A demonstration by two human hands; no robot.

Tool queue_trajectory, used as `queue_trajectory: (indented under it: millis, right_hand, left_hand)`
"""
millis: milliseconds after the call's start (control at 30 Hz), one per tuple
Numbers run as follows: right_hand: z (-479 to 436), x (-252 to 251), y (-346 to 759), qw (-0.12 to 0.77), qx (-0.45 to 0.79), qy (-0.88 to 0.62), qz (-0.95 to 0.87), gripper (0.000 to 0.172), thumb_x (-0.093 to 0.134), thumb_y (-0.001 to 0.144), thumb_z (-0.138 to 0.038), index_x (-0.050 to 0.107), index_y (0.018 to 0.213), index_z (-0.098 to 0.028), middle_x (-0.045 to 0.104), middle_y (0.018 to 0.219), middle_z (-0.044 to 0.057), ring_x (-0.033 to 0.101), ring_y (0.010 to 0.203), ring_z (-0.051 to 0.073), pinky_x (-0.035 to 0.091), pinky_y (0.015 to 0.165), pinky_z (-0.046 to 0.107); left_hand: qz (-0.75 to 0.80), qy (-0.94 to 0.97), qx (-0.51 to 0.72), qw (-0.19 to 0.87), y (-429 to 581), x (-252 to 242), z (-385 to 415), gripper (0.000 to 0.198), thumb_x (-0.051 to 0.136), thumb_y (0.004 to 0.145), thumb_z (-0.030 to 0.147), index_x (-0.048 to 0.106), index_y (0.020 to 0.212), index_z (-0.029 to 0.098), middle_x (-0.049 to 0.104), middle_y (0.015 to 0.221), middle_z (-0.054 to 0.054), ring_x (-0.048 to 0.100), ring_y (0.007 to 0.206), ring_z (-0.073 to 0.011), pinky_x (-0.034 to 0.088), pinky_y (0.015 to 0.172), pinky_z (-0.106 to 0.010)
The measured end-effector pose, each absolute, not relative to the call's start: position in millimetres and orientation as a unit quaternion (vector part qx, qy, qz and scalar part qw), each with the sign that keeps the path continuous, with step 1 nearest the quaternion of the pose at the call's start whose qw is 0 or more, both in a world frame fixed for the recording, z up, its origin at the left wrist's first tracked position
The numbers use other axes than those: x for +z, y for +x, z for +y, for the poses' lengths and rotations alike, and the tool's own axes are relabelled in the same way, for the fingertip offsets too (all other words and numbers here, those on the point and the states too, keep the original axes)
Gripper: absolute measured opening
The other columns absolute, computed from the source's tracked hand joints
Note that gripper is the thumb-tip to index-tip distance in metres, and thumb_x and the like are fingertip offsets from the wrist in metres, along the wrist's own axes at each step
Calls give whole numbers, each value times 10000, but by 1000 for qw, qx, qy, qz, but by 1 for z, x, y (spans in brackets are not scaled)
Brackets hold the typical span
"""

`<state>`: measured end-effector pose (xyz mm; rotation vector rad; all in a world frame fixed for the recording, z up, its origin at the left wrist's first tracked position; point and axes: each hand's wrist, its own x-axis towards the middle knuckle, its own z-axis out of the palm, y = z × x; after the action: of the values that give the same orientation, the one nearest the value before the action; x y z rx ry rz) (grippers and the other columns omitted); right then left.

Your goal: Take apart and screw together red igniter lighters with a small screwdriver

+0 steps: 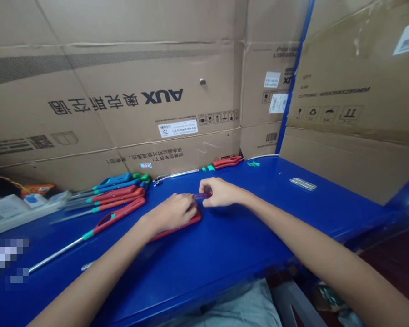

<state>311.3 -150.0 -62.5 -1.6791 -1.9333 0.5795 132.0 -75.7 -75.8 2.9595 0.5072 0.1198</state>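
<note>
In the middle of the blue table, my left hand (177,210) is closed over a red lighter handle (177,228) that lies on the surface; the palm and fingers hide much of it. My right hand (220,192) pinches a small see-through purplish piece with a red end (201,196), thumb and forefinger curled round that end. The piece's other end reaches the fingers of my left hand, and I cannot tell if they grip it. A long red lighter with a metal rod and green collar (122,215) lies left of my hands.
Several blue and red lighters (116,193) are piled at the left beside a white power strip (23,211). Red handle pieces (226,162) and green bits (253,164) lie at the back. A clear plastic piece (303,184) rests right. Cardboard walls (139,68) enclose the table's back and right.
</note>
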Motion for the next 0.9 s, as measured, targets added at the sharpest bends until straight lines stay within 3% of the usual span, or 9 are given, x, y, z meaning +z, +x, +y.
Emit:
queue_trajectory:
  millis: [100, 233, 467, 600, 733, 900]
  right_hand:
    - [-151, -66, 306, 270, 230, -591, -725, 246, 697, 599, -174, 574, 810, -139, 586, 748, -15, 509, 671, 101, 371, 594, 205]
    - [-148, -72, 301, 328, 222, -554, -732, 111, 655, 724, -209, 620, 780, -120, 614, 720, 2, 528, 676, 94, 370, 609, 200]
    - [-145, -78, 299, 400, 199, -509, -736, 130, 616, 768, -222, 674, 790, -107, 652, 733, 22, 555, 665, 97, 396, 620, 203]
    - [-145, -73, 299, 388, 172, -520, -741, 130, 564, 740, -141, 672, 805, -111, 651, 741, 10, 556, 671, 92, 395, 624, 194]
    - [-150, -50, 334, 275, 120, -600, -742, 130, 591, 713, -161, 677, 793, -104, 640, 731, 23, 546, 665, 108, 381, 604, 207]
    - [-179, -32, 441, 144, 35, -806, -573, 177, 610, 726, -209, 690, 859, -125, 647, 780, 43, 564, 700, 138, 370, 614, 227]
  left_hand:
    - [209, 955, 86, 190, 134, -80, -69, 326, 313, 903, 345, 487, 704, 155, 551, 696, -27, 457, 609, -137, 319, 583, -259]
    - [223, 887, 171, 368, 134, -85, -61, 338, 374, 859, 425, 514, 746, 139, 538, 728, -18, 470, 681, -133, 364, 637, -247]
    - [219, 836, 221, 451, 132, -94, -56, 380, 462, 818, 508, 523, 755, 138, 529, 712, -11, 469, 681, -129, 379, 664, -247]
    - [206, 850, 218, 433, 135, -91, -55, 390, 440, 844, 508, 542, 758, 141, 579, 762, -34, 518, 747, -153, 410, 741, -266]
    - [222, 901, 126, 352, 117, -72, -56, 482, 393, 867, 581, 598, 977, 160, 621, 1032, -68, 553, 964, -202, 417, 887, -309]
    - [279, 926, -71, 246, 66, -55, -57, 660, 638, 693, 626, 545, 1209, 225, 582, 1171, -47, 551, 1028, -209, 442, 869, -277]
